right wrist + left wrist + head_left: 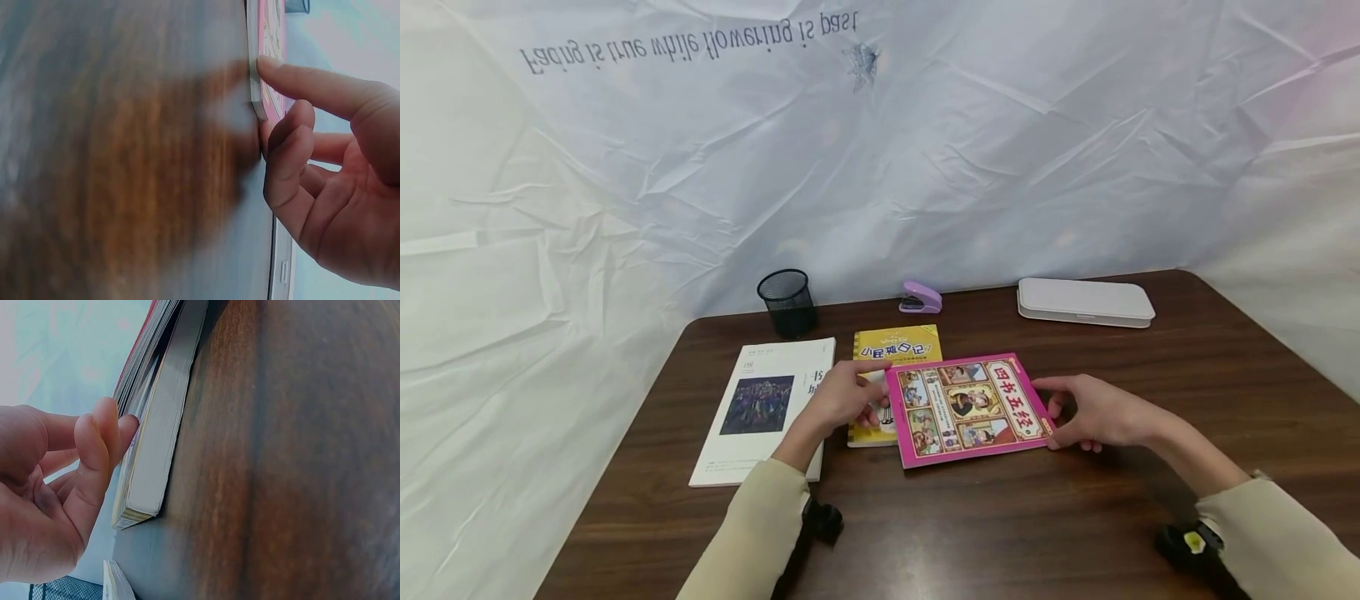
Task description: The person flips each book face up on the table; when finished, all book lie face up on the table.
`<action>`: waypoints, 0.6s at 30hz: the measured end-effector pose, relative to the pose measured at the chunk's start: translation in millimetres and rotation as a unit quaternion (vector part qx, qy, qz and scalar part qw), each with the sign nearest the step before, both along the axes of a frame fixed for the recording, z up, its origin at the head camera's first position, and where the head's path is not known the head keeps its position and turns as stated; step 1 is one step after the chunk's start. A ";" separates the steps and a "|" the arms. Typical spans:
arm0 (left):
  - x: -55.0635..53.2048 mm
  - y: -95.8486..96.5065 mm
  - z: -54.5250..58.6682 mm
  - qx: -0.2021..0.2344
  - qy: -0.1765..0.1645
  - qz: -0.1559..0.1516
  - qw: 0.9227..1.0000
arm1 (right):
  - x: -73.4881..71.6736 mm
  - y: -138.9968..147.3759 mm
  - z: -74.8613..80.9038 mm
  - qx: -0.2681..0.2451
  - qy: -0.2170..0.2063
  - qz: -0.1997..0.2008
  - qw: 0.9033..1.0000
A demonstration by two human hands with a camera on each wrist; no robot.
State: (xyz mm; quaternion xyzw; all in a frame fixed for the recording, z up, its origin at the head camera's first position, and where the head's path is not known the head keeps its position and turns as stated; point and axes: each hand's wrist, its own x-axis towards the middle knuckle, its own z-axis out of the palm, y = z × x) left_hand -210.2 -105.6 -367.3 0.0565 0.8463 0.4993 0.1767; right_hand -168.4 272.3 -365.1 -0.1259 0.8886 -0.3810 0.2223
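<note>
A pink picture book with cartoon panels lies overlapping the lower right of a yellow book. At its left edge, the thumb and index finger of my left hand grip it, with the other fingers curled over the yellow book. My right hand holds the opposite edge, thumb at the near corner and index finger farther back. From the left wrist, the page edges of the yellow book show flat on the table, the pink book slanting above. In the right wrist view the thumb presses the pink book's edge.
Left of the yellow book is a white book with a dark picture, partly behind my left arm. Along the back stand a black mesh pen holder, a purple stapler and a white case. White sheeting hangs behind the brown table.
</note>
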 end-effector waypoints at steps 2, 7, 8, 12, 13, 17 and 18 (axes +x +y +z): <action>-0.2 0.2 -0.1 0.000 -0.001 0.001 1.000 | -0.5 -0.5 0.3 0.007 -0.004 -0.002 1.000; -0.4 -0.4 -0.1 0.000 -0.006 0.003 1.000 | -1.3 -1.7 0.9 0.014 -0.002 0.001 1.000; -0.4 -0.6 -0.2 0.000 -0.007 0.003 1.000 | -1.5 -1.9 1.1 0.014 0.000 0.002 1.000; 0.6 -1.2 0.2 0.000 -0.015 0.004 1.000 | -3.4 -1.2 1.8 0.012 0.002 0.004 1.000; 1.0 -1.6 0.5 -0.001 -0.016 0.004 1.000 | -4.3 -0.9 1.8 0.010 0.002 0.003 1.000; 3.4 -3.7 1.2 -0.007 -0.018 0.005 1.000 | -8.3 1.9 1.4 0.004 0.007 0.005 1.000; 4.0 -4.4 1.3 -0.008 -0.017 0.005 1.000 | -9.5 2.8 1.0 0.001 0.008 0.005 1.000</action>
